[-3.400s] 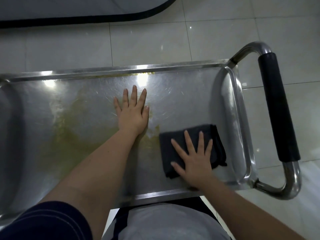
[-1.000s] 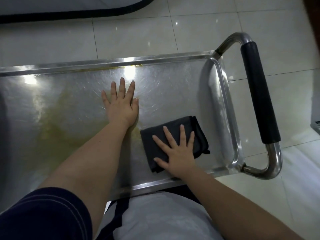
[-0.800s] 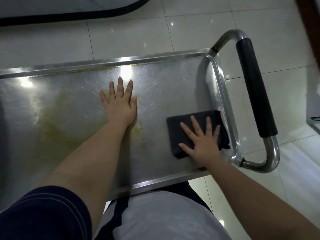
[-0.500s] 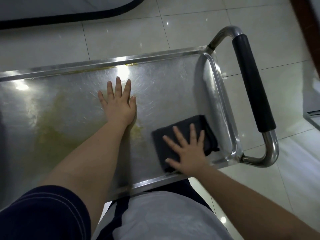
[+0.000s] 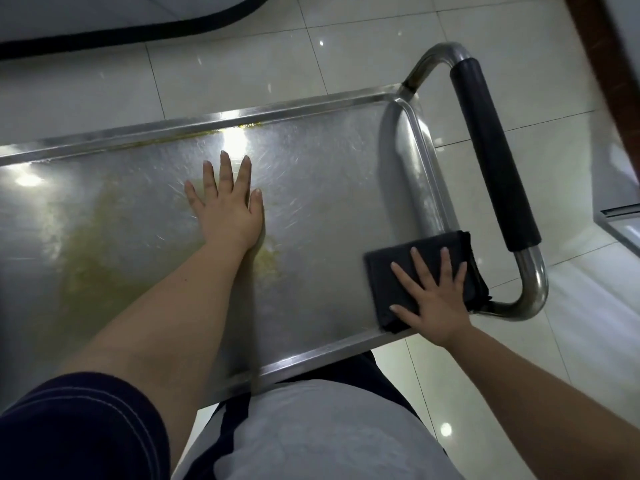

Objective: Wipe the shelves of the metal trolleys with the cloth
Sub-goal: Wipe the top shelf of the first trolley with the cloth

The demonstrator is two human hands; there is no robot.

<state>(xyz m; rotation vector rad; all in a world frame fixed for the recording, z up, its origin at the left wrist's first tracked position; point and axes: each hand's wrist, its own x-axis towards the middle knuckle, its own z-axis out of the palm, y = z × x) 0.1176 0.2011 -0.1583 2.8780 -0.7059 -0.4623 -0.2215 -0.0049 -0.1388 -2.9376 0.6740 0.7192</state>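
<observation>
The top shelf of a metal trolley (image 5: 322,174) fills the view, shiny and scratched, with yellowish stains across its left and middle parts. A folded dark cloth (image 5: 433,251) lies at the shelf's near right corner, partly up on the raised right rim. My right hand (image 5: 433,299) presses flat on the cloth with fingers spread and straight. My left hand (image 5: 227,206) rests flat on the bare metal in the middle of the shelf, fingers straight and pointing away from me.
The trolley's push handle (image 5: 495,154), a steel tube with a black grip, sticks out past the right rim. Pale floor tiles (image 5: 242,64) surround the trolley. A corner of another metal surface (image 5: 620,223) shows at the right edge. A dark-edged mat (image 5: 104,32) lies beyond.
My right hand has slid the cloth back and forth along the near right part of the shelf, ending at the right rim. My left hand has stayed in place.
</observation>
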